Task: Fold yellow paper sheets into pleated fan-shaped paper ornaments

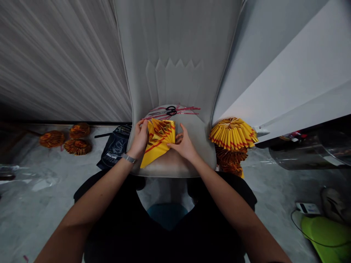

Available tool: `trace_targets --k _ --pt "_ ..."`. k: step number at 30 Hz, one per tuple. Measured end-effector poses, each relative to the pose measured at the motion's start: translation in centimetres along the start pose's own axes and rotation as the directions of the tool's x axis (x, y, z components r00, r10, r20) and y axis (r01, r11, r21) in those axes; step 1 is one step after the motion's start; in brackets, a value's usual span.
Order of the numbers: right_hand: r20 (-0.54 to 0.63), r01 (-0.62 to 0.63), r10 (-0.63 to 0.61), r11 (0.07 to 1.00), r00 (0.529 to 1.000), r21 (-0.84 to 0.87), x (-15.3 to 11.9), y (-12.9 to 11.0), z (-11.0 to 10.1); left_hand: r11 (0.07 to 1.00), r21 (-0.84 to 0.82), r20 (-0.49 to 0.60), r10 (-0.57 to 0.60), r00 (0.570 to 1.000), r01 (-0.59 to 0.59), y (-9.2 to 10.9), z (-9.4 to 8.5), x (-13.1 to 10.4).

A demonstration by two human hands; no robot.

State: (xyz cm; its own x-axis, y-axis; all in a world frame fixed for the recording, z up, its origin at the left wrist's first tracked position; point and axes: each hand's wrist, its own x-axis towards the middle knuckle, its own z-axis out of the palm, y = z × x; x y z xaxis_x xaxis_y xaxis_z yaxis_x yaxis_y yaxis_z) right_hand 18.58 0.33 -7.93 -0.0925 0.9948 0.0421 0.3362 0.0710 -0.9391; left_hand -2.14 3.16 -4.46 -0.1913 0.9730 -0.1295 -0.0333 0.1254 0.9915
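A sheet of yellow and gold foil paper (pixel 159 141) with red stripes lies on the grey chair seat (pixel 196 160), part of it gathered into pleats. My left hand (pixel 139 139) grips its left edge, fingers bent over the paper. At the right edge, my right hand (pixel 185 142) pinches the pleats between thumb and curled fingers, with the index finger raised. Just behind the paper lie black-handled scissors (pixel 170 110) on top of several thin pink-red strips (pixel 189 108).
Right of the chair, a fanned yellow paper rosette (pixel 231 133) tops a stack of gold ones (pixel 231 155). Several gold rosettes (pixel 78 146) and a dark printed bag (pixel 116 146) are on the floor at left. The chair's backrest (pixel 178 44) rises ahead, beside a white panel (pixel 279 73).
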Motion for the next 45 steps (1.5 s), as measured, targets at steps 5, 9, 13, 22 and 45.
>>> trace_targets --k 5,9,13,22,45 --pt "0.244 0.192 -0.195 0.981 0.95 0.037 -0.6 -1.3 -0.5 0.984 0.15 0.285 0.051 0.957 -0.097 1.3 -1.0 -1.8" --pt "0.332 0.202 -0.186 0.979 0.925 -0.013 -1.0 -2.1 -1.4 0.957 0.258 0.386 0.026 0.922 -0.135 0.8 -2.1 -0.7" --pt "0.376 0.22 -0.2 0.975 0.905 -0.01 -0.9 -2.3 -1.6 0.954 0.267 0.429 0.009 0.903 -0.136 0.2 -2.4 0.4" --pt "0.314 0.198 -0.178 0.98 0.932 -0.034 -0.5 -1.8 -1.5 0.966 0.252 0.456 -0.065 0.888 -0.059 0.8 -2.5 0.6" --pt "0.281 -0.107 0.038 0.966 0.959 0.236 1.2 1.6 2.2 0.627 0.574 0.414 0.332 0.847 -0.526 0.8 -2.3 0.4"
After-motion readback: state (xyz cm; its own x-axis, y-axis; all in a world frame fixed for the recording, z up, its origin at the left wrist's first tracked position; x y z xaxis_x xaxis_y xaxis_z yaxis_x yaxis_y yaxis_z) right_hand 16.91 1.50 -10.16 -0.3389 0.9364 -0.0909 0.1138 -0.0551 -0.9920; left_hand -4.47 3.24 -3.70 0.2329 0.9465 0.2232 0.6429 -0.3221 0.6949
